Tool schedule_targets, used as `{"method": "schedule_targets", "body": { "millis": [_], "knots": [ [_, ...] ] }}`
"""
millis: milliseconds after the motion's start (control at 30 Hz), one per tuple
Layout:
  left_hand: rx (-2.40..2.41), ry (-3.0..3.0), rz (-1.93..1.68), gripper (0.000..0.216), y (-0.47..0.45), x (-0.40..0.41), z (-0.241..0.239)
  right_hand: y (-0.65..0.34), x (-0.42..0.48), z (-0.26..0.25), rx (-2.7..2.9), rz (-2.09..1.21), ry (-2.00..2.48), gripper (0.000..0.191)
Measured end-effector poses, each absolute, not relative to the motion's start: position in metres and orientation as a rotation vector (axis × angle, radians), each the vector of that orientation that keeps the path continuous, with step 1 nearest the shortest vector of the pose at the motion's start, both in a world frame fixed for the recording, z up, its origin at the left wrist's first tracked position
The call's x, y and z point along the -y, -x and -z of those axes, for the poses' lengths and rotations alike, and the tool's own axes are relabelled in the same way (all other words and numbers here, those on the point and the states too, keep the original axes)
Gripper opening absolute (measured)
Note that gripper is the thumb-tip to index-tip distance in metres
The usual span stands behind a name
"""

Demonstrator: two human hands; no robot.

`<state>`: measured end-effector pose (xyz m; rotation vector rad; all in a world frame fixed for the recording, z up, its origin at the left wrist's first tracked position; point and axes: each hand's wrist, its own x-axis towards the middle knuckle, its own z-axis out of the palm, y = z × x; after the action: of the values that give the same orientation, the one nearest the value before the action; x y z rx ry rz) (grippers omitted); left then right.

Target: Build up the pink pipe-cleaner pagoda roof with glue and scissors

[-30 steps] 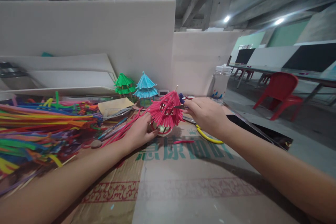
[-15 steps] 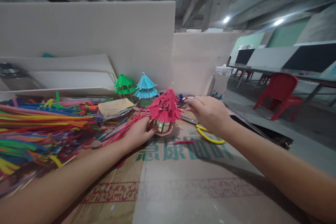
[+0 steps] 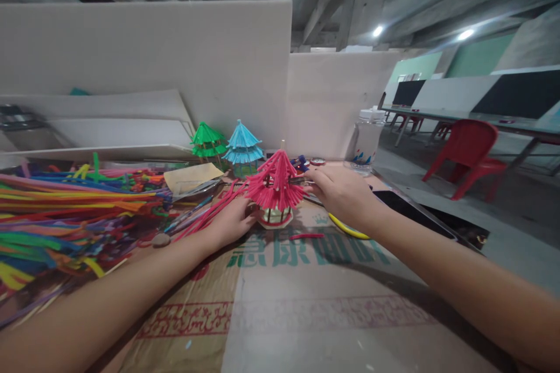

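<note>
A small model pavilion (image 3: pixel 279 178) with a two-tiered pink pipe-cleaner roof stands upright in front of me, on a pale base with thin brown posts. My left hand (image 3: pixel 234 222) grips its base from the left, the fingertips partly hidden behind it. My right hand (image 3: pixel 343 193) is at the right side of the roof, its fingers pinched together beside the pink strands; what they hold, if anything, is too small to make out. Below that hand lie yellow-handled scissors (image 3: pixel 350 228), largely covered by it. A short pink pipe-cleaner piece (image 3: pixel 307 236) rests on the printed cardboard.
Green (image 3: pixel 207 141) and blue model pavilions (image 3: pixel 242 145) stand behind. Bundles of coloured pipe cleaners (image 3: pixel 74 204) cover the left side. A clear jar (image 3: pixel 365 143) stands at the back right, near a dark phone-like slab (image 3: pixel 411 215). A white partition (image 3: pixel 153 52) closes the back.
My right hand has moved left and slightly down to the pink roof, covering more of the scissors. The pink pavilion has turned and straightened up in my left hand.
</note>
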<state>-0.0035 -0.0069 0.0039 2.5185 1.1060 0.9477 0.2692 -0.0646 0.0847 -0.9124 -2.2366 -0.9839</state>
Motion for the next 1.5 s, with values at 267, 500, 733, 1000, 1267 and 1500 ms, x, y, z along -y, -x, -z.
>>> {"method": "schedule_targets", "body": {
  "millis": [267,500,733,1000,1267,1500],
  "knots": [
    [-1.049,-2.578,-0.942,0.020,0.002,0.010,-0.007,-0.269,0.064,-0.085,2.225,1.017,0.890,0.035],
    [-1.088,-2.600,-0.906,0.022,0.003,0.011,-0.008,-0.269,0.067,-0.085,2.248,1.026,0.905,0.037],
    [-1.082,-2.605,-0.926,0.020,0.003,0.009,-0.005,-0.269,0.064,-0.085,2.185,1.025,0.878,0.038],
    [-1.110,-2.607,-0.871,0.016,0.004,0.011,-0.008,-0.269,0.065,-0.085,2.230,0.999,0.888,0.037],
    [-1.083,-2.505,-0.956,0.021,0.003,0.007,-0.003,-0.271,0.064,-0.086,2.166,0.961,0.967,0.037],
    [-1.001,-2.231,-1.044,0.024,0.003,-0.004,0.008,-0.279,0.053,-0.088,2.199,0.586,1.637,0.038]
  ]
}}
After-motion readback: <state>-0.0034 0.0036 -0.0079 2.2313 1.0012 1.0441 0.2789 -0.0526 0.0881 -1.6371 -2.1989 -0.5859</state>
